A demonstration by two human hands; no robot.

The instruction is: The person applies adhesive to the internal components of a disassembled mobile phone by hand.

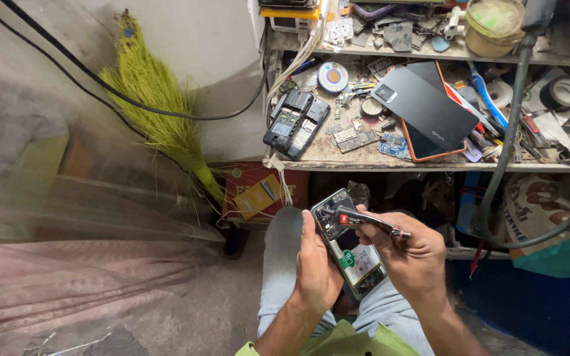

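Left hand (315, 264) cradles an opened phone (349, 242) while right hand (410, 254) pinches tweezers (364, 221) below a cluttered workbench shelf (430, 161).

— What can't you make out?
— The opened phone (349, 247): its left edge sits behind the left hand (316, 264).
— And the shelf (364, 160)?
— Cut off at the right; its small parts are too tiny to tell.

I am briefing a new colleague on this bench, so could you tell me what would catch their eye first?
At the centre, the left hand holds an opened phone while the right hand works tweezers on it. Above, a cluttered shelf carries a black phone. A yellow-green broom leans on the left.
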